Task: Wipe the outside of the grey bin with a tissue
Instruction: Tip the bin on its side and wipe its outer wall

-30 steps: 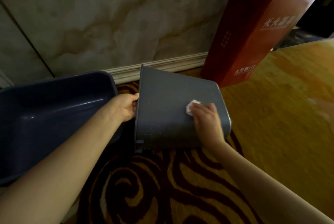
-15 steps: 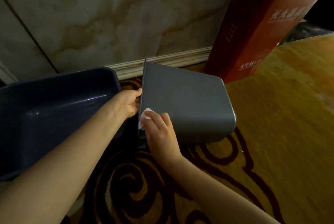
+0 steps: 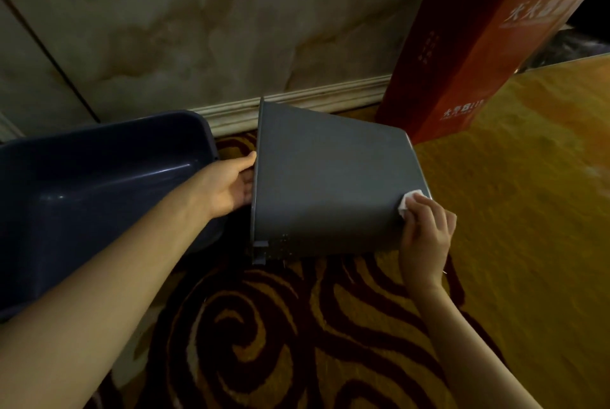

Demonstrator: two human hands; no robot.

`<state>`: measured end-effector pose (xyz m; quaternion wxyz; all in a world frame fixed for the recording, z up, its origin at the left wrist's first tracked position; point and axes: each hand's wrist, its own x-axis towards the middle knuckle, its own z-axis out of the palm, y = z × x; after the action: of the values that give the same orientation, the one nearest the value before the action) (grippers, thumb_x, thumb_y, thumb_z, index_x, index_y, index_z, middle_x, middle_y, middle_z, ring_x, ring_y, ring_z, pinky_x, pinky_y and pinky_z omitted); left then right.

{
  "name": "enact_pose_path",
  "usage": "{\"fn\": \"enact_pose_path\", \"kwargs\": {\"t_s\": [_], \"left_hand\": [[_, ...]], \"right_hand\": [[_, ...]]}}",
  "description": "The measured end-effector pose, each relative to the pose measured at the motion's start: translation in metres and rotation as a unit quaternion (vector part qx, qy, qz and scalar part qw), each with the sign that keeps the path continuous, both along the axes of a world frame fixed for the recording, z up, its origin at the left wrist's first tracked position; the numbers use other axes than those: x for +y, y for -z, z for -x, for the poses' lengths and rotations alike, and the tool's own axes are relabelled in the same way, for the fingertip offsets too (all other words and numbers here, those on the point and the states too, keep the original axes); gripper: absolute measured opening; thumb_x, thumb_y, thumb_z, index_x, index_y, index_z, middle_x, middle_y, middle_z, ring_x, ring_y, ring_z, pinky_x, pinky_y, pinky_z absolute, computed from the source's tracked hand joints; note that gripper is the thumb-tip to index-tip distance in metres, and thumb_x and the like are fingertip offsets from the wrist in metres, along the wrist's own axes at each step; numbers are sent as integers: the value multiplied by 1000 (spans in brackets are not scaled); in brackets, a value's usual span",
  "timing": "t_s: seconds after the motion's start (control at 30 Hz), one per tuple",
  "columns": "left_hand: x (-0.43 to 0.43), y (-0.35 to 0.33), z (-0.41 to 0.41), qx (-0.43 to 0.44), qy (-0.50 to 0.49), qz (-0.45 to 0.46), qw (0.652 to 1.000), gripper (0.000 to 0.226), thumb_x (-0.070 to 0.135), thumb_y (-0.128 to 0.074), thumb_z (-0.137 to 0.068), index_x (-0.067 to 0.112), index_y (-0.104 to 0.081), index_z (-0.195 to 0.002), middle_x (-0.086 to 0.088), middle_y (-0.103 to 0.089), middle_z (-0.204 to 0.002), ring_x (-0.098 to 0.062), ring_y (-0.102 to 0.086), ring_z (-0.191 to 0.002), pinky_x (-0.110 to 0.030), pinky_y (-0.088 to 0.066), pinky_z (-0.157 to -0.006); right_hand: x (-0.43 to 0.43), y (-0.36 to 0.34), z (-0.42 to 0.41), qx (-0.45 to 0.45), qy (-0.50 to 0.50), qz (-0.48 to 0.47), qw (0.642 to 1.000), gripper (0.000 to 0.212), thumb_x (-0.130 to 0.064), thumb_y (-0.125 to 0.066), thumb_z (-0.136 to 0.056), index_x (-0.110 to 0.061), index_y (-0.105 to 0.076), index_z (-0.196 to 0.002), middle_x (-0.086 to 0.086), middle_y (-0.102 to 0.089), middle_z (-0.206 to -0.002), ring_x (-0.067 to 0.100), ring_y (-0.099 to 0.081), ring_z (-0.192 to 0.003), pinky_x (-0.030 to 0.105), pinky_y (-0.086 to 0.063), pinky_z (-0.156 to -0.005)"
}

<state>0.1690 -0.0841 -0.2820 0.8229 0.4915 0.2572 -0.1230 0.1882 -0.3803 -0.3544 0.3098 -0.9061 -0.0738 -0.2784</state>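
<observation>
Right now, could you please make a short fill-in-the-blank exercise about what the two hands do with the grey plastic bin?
1. The grey plastic bin lies on its ____ on the patterned carpet.
2. The left hand grips the bin at its ____.
3. The right hand presses a white ____ against the bin, near its base.

Missing words: side; rim; tissue

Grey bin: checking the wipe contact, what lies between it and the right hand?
Head view: a white tissue pressed between right hand and grey bin.
</observation>
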Motion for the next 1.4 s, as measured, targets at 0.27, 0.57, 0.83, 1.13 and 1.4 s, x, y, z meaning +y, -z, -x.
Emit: {"fn": "enact_pose_path", "kwargs": {"t_s": [0.27,0.57,0.83,1.13,1.4], "left_hand": [[3,24,62,-58,292,-137,945,46,42,-50,-82,28,-50,-126,12,-64,-124,-5,-56,-117,-18,-48,-92],[-23,-16,31,-173,117,-148,967,35,41,-47,-83,21,-64,-106,9,-73,-104,-8,-66,-102,-17,-54,-79],[-41,-50,-4,-173,-29,-136,975,27,25,-44,-95,10,-64,-86,2,-73,-68,-10,-68,-63,-23,-55,-60],[-46,-69,-16,-127,-69,-70,987,28,27,-43,-94,6,-62,-96,-6,-66,-81,-14,-65,-67,-25,-56,-56],[-35,-76,-27,-112,-75,-53,989,22,26,-45,-95,14,-57,-80,4,-67,-50,-8,-65,-46,-22,-54,-43]], "right_hand": [[6,-5,0,-5,1,-35,999,15,0,-56,-88,-6,-62,-102,12,-63,-111,13,-41,-96,33,-41,-79],[31,-53,-26,35,47,-111,992,18,-6,-54,-90,-8,-65,-105,8,-65,-110,25,-49,-103,22,-31,-82],[96,-104,-7,-19,-211,-82,974,18,-2,-62,-84,-10,-70,-98,3,-68,-108,22,-52,-97,17,-34,-81],[92,-113,-9,-46,-270,-44,961,21,7,-64,-81,-6,-71,-96,5,-68,-111,26,-54,-93,19,-39,-83],[59,-105,-29,20,-107,-91,990,21,2,-61,-84,-9,-71,-99,3,-68,-113,25,-53,-99,21,-39,-81]]}}
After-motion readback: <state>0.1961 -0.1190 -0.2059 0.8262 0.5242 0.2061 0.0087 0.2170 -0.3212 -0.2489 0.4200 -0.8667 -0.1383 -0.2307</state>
